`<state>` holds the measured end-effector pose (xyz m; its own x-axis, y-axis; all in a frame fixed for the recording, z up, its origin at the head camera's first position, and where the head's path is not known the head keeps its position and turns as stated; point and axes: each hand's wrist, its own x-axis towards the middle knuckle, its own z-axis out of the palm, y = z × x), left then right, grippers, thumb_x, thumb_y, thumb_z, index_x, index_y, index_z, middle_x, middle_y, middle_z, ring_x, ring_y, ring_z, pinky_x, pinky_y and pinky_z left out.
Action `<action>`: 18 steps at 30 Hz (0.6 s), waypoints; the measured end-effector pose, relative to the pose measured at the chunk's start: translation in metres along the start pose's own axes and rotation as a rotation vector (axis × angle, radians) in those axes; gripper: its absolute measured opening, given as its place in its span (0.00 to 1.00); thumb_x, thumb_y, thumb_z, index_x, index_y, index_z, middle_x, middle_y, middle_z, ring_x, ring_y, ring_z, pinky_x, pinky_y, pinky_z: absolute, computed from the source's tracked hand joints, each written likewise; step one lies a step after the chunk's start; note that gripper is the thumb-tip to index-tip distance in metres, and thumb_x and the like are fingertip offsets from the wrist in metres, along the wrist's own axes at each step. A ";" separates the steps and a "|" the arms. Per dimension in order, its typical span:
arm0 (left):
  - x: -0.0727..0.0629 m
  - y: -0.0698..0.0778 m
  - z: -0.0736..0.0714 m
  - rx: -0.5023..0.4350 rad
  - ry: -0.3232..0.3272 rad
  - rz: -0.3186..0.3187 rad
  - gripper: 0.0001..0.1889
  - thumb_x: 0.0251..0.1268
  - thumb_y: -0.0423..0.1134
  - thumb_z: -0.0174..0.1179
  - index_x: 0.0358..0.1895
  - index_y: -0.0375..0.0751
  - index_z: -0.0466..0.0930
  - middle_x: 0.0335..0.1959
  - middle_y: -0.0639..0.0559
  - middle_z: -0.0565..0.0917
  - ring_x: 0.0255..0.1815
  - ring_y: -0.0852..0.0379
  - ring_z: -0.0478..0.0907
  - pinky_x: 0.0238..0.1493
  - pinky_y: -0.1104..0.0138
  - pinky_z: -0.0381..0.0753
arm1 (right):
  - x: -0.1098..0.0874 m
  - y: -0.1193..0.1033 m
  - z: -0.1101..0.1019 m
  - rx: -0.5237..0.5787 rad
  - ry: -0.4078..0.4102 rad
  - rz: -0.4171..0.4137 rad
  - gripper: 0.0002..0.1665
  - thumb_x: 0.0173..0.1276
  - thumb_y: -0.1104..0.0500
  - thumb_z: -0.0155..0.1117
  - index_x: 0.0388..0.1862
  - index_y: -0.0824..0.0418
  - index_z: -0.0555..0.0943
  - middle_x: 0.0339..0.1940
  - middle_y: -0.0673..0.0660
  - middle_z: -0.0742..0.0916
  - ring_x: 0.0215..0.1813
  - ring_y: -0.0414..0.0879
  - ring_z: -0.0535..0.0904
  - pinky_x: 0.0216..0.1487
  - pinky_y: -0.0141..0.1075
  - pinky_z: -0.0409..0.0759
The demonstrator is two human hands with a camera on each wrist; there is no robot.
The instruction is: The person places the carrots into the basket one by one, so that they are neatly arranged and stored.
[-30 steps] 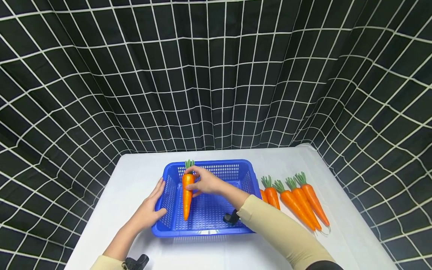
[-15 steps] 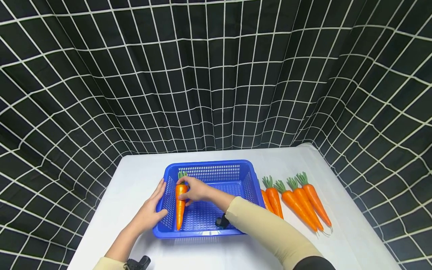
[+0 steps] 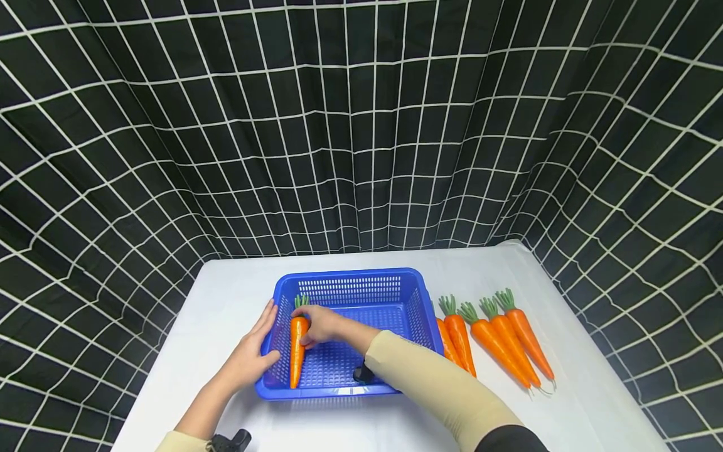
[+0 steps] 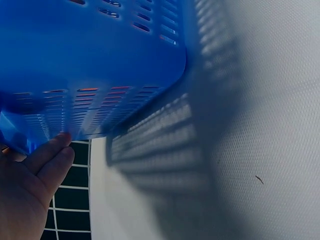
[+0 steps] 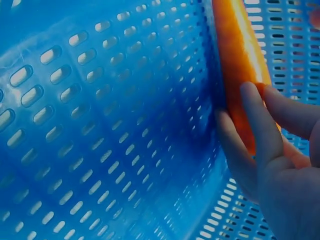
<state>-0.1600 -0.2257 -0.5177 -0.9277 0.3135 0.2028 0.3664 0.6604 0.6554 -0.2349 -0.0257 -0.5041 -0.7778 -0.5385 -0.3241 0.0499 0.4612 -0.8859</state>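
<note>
A blue perforated plastic basket (image 3: 316, 394) stands on the white-covered table. Inside it, along the left wall, my right hand (image 3: 323, 323) grips an orange carrot (image 3: 296, 358) near its thick end, where green stubs point away from me. Seen from the right wrist, thumb and fingers pinch the carrot (image 5: 239, 50) from both sides, close over the basket floor (image 5: 115, 130). My left hand (image 3: 254, 355) rests with straight fingers at the basket's left rim. In the left wrist view its fingers (image 4: 55, 162) touch the basket's outer wall (image 4: 100, 55).
To the right of the basket, several carrots (image 3: 497, 351) lie side by side on the table (image 3: 582, 376), green ends pointing away. My right forearm (image 3: 435, 383) crosses the basket's right front corner. A black curtain (image 3: 361, 157) with white grid lines surrounds the table.
My right hand has moved left and lower with the carrot, from over the basket's inside to beside its left wall. The left hand has stayed at the rim.
</note>
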 end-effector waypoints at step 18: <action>-0.001 0.001 -0.001 -0.027 -0.006 0.004 0.48 0.51 0.34 0.60 0.79 0.30 0.50 0.83 0.36 0.48 0.78 0.29 0.55 0.70 0.39 0.62 | -0.005 -0.011 -0.004 -0.225 0.017 0.050 0.47 0.56 0.69 0.76 0.74 0.51 0.71 0.59 0.67 0.81 0.30 0.56 0.88 0.30 0.46 0.89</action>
<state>-0.1591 -0.2256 -0.5164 -0.9259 0.3200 0.2007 0.3676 0.6406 0.6742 -0.2346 -0.0252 -0.4909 -0.7886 -0.4995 -0.3585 -0.0509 0.6341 -0.7716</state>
